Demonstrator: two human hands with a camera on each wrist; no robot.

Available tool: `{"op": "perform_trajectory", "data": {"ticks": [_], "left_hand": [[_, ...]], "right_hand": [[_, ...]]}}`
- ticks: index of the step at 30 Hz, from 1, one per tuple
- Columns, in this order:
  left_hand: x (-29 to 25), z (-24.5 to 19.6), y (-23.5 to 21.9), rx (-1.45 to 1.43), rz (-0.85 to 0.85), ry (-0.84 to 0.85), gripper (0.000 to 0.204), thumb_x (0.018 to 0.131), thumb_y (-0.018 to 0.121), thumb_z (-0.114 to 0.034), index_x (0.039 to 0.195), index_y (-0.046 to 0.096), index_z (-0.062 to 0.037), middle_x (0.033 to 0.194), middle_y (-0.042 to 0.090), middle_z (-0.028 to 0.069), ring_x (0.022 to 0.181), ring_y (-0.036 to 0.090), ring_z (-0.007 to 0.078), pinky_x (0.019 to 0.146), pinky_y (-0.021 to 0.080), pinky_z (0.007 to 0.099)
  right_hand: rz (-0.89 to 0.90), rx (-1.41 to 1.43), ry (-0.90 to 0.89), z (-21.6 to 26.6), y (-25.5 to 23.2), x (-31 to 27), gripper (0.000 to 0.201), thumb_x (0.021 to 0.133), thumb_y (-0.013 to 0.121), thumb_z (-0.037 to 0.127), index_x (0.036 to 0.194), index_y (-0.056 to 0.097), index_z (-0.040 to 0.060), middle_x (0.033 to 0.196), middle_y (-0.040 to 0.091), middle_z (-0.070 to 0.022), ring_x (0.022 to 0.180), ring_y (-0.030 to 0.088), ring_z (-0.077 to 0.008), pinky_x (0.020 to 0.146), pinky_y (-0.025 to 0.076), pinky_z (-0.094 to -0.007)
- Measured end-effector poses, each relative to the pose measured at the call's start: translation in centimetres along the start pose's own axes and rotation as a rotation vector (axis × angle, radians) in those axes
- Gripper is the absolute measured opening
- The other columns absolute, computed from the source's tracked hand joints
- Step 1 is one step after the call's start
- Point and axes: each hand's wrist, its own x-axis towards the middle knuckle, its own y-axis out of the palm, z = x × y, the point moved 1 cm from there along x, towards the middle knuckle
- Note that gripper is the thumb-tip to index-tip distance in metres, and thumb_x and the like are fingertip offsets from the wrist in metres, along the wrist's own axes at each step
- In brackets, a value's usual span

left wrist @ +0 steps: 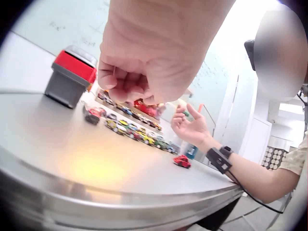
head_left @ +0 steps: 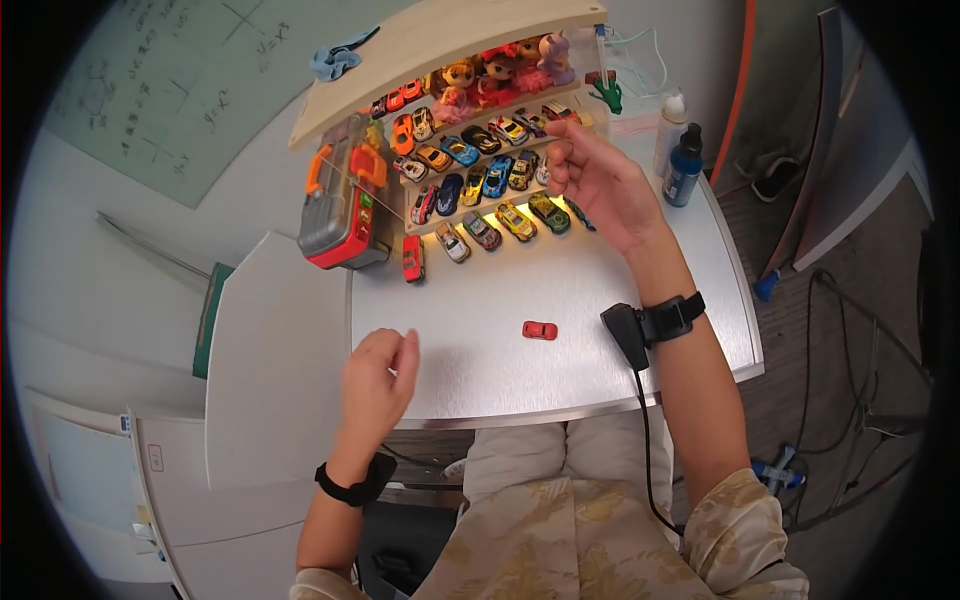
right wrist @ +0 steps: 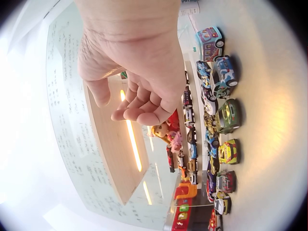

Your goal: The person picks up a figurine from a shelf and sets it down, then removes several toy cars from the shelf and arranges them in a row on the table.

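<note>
My right hand (head_left: pixel 605 190) is raised before the right end of the tiered display shelf (head_left: pixel 418 212), near the toy cars on it. In the right wrist view its fingers (right wrist: pixel 139 108) bend loosely with nothing between them and the thumb. Over the front left of the table is my left hand (head_left: pixel 375 385), its fingers loosely curled and holding nothing in the left wrist view. Between the two hands, a small red toy car (head_left: pixel 540 330) sits on the silver tabletop. Several toy cars, among them a yellow one (head_left: pixel 516 222), line the front row; another red car (head_left: pixel 413 258) stands at its left end.
Left of the shelf stands a grey and red toolbox (head_left: pixel 335 215) with orange latches. Dolls (head_left: pixel 497 70) sit under the wooden top board (head_left: pixel 420 55), which bears a blue cloth (head_left: pixel 340 60). A blue bottle (head_left: pixel 683 168) and a white bottle (head_left: pixel 668 130) stand at the right.
</note>
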Motion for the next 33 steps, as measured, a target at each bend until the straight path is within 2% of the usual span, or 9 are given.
{"op": "perform_trajectory", "data": {"ticks": [3,7,10,13,16,19,25,28,33], "left_hand": [[1.0,0.4,-1.2,-0.043,-0.177,-0.074,0.010,0.098,0.069,-0.012,0.104,0.073,-0.0058,0.071,0.061,0.0071,0.063,0.056,0.0145,0.058,0.044,0.0265],[2.0,0.3,-2.3,-0.090,-0.034,-0.376,0.015,0.097,0.071,-0.017,0.106,0.073,-0.0044,0.080,0.068,0.0094,0.063,0.058,0.0132,0.059,0.046,0.0263],[4.0,-2.2,-2.8,0.103,0.077,-0.335,0.022,0.094,0.074,-0.019,0.109,0.072,-0.0030,0.097,0.071,0.0118,0.073,0.066,0.0154,0.061,0.051,0.0280],[6.5,-1.9,-0.5,0.027,-0.054,0.009,0.028,0.094,0.074,-0.018,0.116,0.070,-0.0020,0.118,0.068,0.0148,0.094,0.069,0.0219,0.072,0.055,0.0332],[8.7,-1.9,2.1,0.033,-0.119,0.218,0.033,0.094,0.073,-0.017,0.122,0.068,-0.0011,0.127,0.066,0.0159,0.114,0.065,0.0299,0.088,0.055,0.0380],[9.9,-2.0,4.1,0.073,-0.056,0.309,0.038,0.093,0.073,-0.014,0.128,0.066,-0.0006,0.134,0.062,0.0163,0.121,0.060,0.0354,0.100,0.051,0.0419],[9.9,-1.1,5.6,0.022,0.010,0.314,0.039,0.091,0.075,-0.011,0.127,0.065,0.0001,0.133,0.064,0.0158,0.115,0.064,0.0362,0.098,0.052,0.0415],[9.3,-1.0,4.6,-0.076,0.141,0.209,0.035,0.089,0.076,-0.009,0.122,0.066,-0.0009,0.133,0.065,0.0151,0.113,0.066,0.0354,0.095,0.054,0.0404],[9.3,-0.1,4.6,-0.063,0.112,0.252,0.033,0.088,0.078,-0.009,0.119,0.067,-0.0023,0.133,0.064,0.0143,0.113,0.066,0.0351,0.095,0.055,0.0401]], "right_hand": [[0.002,0.005,0.001,0.1,0.0,-0.1,0.034,0.103,0.063,0.030,0.123,0.065,0.0027,0.089,0.064,0.0023,0.077,0.058,-0.0064,0.073,0.048,-0.0246],[-0.003,-0.013,0.002,0.1,0.2,0.0,0.034,0.103,0.063,0.031,0.123,0.065,0.0027,0.090,0.064,0.0019,0.078,0.058,-0.0067,0.074,0.048,-0.0248],[0.002,-0.024,0.007,-0.3,0.1,0.0,0.035,0.103,0.062,0.031,0.123,0.065,0.0026,0.089,0.064,0.0017,0.078,0.058,-0.0070,0.075,0.048,-0.0249],[0.003,-0.022,0.009,-0.3,0.0,0.1,0.035,0.103,0.062,0.030,0.124,0.065,0.0022,0.089,0.064,0.0016,0.078,0.058,-0.0072,0.075,0.048,-0.0251],[0.005,-0.012,0.004,-0.1,-0.1,0.0,0.035,0.103,0.062,0.029,0.125,0.064,0.0016,0.089,0.064,0.0015,0.078,0.058,-0.0076,0.075,0.048,-0.0254],[0.001,-0.011,-0.002,0.1,-0.1,-0.1,0.036,0.103,0.062,0.029,0.126,0.064,0.0009,0.089,0.064,0.0015,0.079,0.059,-0.0078,0.075,0.049,-0.0256],[0.011,0.006,-0.012,0.1,-0.3,-0.1,0.036,0.103,0.063,0.029,0.126,0.064,0.0010,0.090,0.064,0.0014,0.079,0.059,-0.0075,0.075,0.049,-0.0256],[0.014,0.007,-0.014,0.2,-0.2,-0.1,0.036,0.103,0.063,0.029,0.126,0.064,0.0015,0.091,0.065,0.0014,0.079,0.059,-0.0071,0.075,0.049,-0.0251],[0.000,0.002,-0.010,0.2,-0.1,-0.1,0.034,0.103,0.064,0.030,0.124,0.065,0.0024,0.091,0.064,0.0019,0.079,0.059,-0.0064,0.075,0.048,-0.0245]]}}
